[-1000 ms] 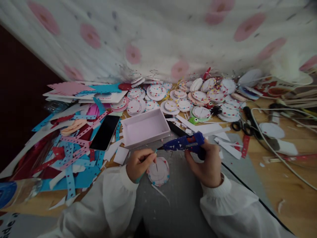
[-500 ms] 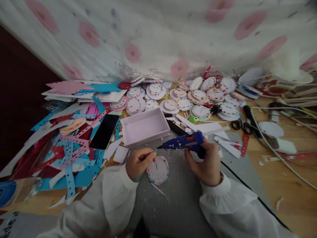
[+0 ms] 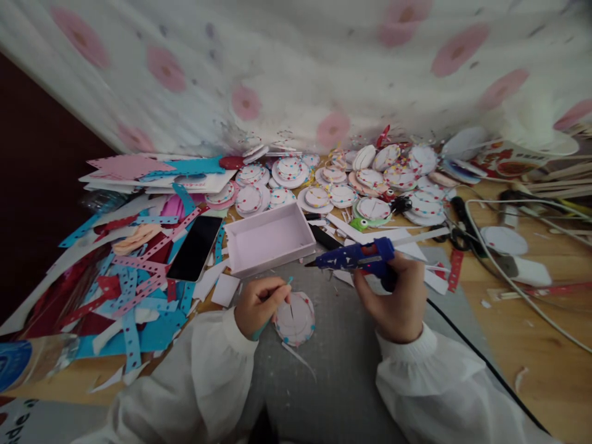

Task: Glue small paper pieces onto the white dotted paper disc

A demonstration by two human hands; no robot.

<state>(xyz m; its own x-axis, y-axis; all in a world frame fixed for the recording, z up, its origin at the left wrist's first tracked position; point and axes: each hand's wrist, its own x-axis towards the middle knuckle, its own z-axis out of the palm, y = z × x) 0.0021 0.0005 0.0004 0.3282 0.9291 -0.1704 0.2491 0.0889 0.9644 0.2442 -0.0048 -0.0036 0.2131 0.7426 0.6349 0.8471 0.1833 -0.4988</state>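
My left hand (image 3: 259, 305) is closed in a pinch on a thin teal stick (image 3: 272, 302), whose tip rests on a round white paper disc with coloured dots (image 3: 296, 319) lying on the grey cutting mat (image 3: 337, 370). My right hand (image 3: 393, 296) is wrapped round a blue hot glue gun (image 3: 358, 257). The gun's nozzle points left and hangs above the mat, a little to the right of the disc.
An empty pink box (image 3: 271, 237) stands just behind the disc. A black phone (image 3: 195, 248) and blue and red punched paper strips (image 3: 134, 283) lie to the left. Several finished dotted discs (image 3: 333, 185) pile at the back. Scissors (image 3: 451, 234) and a white cable (image 3: 509, 271) lie right.
My right hand has drawn the glue gun back to the right and slightly up, away from the disc. My left hand and the stick have stayed in place.
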